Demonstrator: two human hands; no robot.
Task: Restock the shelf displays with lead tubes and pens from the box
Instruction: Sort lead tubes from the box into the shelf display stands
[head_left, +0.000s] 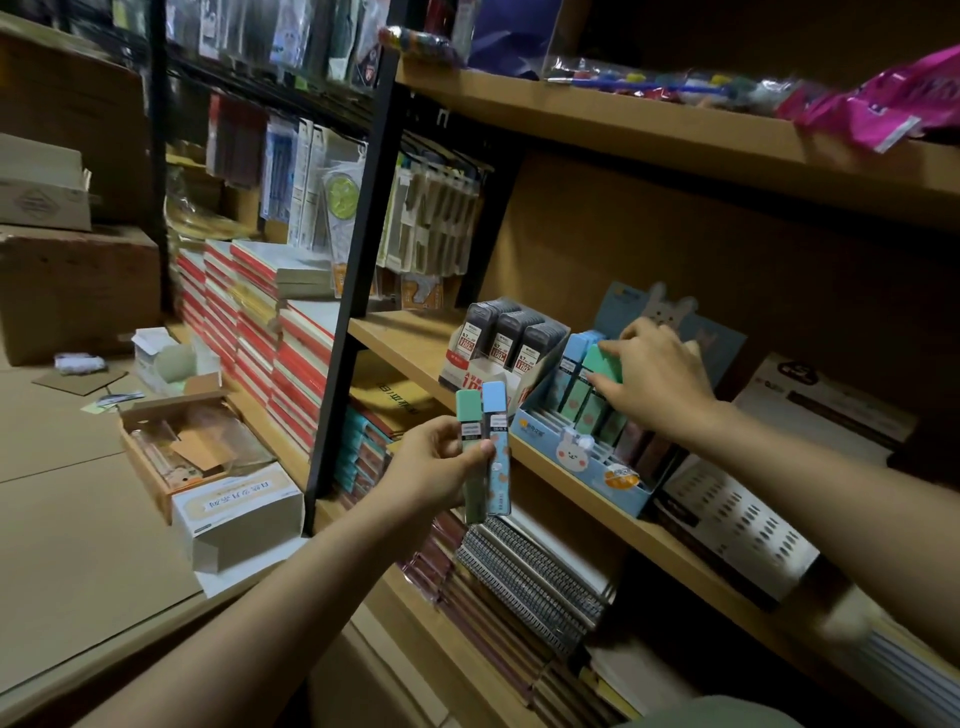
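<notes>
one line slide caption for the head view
Left hand holds two lead tubes while right hand slots one into the blue bunny display.

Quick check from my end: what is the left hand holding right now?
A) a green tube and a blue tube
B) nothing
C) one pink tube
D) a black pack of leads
A: the left hand grips a green tube and a blue tube side by side, upright, in front of the shelf, while the right hand reaches into the blue display box.

2 lead tubes (483, 447), green and blue, upright before display (587, 447).
</notes>
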